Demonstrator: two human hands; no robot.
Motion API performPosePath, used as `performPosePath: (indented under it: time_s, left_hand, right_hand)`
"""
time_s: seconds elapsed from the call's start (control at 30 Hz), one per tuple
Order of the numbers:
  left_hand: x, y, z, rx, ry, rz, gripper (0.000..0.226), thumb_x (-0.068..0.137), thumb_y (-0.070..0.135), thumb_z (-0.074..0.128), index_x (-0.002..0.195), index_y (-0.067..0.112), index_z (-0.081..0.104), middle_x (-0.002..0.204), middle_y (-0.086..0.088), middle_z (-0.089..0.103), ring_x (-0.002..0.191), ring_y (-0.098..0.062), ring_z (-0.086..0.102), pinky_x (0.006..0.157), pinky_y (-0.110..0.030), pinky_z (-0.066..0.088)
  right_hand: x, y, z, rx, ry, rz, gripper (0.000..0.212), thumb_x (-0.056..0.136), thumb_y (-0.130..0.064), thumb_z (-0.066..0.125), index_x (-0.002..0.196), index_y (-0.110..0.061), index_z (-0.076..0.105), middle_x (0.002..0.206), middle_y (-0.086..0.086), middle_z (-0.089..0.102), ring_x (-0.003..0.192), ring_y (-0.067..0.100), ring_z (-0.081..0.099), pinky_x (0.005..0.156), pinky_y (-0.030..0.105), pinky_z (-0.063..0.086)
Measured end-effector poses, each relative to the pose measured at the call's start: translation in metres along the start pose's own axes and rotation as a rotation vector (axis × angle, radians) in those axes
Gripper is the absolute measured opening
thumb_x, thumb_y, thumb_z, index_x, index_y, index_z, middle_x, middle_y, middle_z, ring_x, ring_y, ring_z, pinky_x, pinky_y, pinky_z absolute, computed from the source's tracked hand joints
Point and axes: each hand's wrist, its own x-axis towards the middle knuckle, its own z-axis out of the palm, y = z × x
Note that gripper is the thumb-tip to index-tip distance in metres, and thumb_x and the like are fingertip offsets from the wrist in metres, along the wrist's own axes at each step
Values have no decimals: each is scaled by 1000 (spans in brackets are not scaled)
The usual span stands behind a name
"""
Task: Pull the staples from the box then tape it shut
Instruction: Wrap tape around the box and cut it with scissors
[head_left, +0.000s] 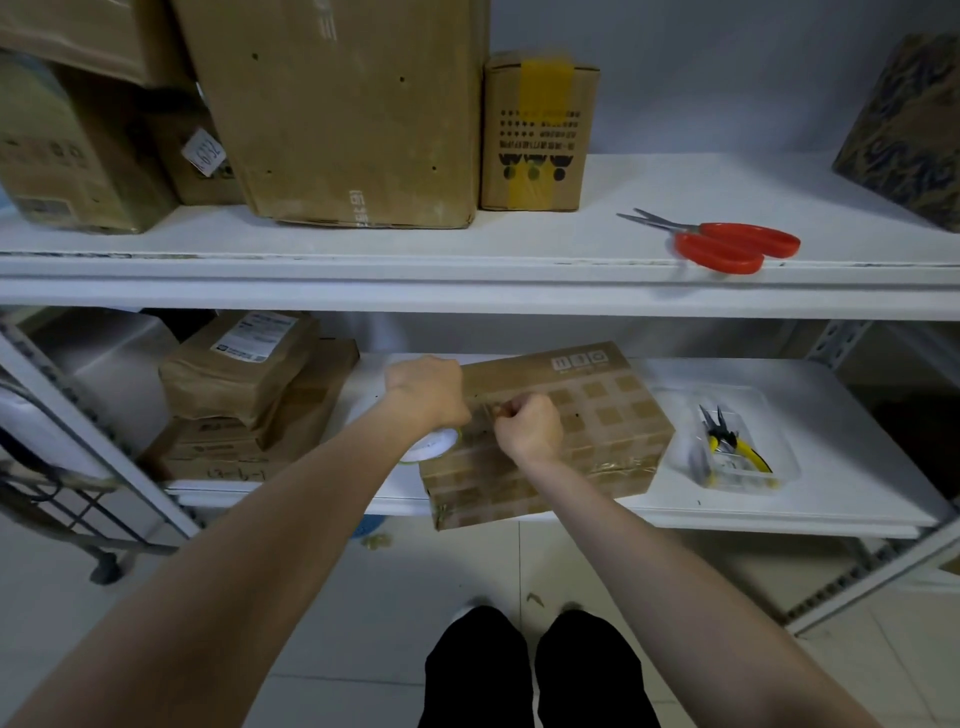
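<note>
A brown cardboard box (587, 421) with a checked print lies on the lower shelf, with clear tape shining across its near side. My left hand (426, 389) holds a roll of clear tape (431, 447) at the box's left edge; the hand hides most of the roll. My right hand (527, 423) rests on the box top, its fingers curled and pinching the free end of the tape close to the left hand. Red-handled scissors (722, 241) lie on the upper shelf. Yellow-handled pliers (727, 441) sit in a clear plastic tray (779, 467) to the right of the box.
Several cardboard boxes (343, 109) stand on the upper shelf (467, 270), and wrapped parcels (244, 374) are stacked at the left of the lower shelf (779, 514). A metal cart (62, 499) stands at the far left. My legs and the tiled floor are below.
</note>
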Motion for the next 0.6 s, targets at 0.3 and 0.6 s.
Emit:
performPosePath:
  time_s: [0.3,0.6]
  left_hand:
    - [9,0,16,-35,66,79,32,83,53,52,87,21,55,91,-1,61,88,-23,56,74,-33,29]
    - [4,-24,21,-233,72,395,29,82,54,55,105,37,62,113,4,57,106,-20,54,81,-33,43]
  right_hand:
    - [-1,9,-4,-245,36,-111,17,85,-20,59,97,-12,66,97,8,68,94,29,64,66,27,42]
    - [6,17,0,-334,43,-132,19,89,-26,54,99,-17,68,96,5,69,92,28,65,65,26,44]
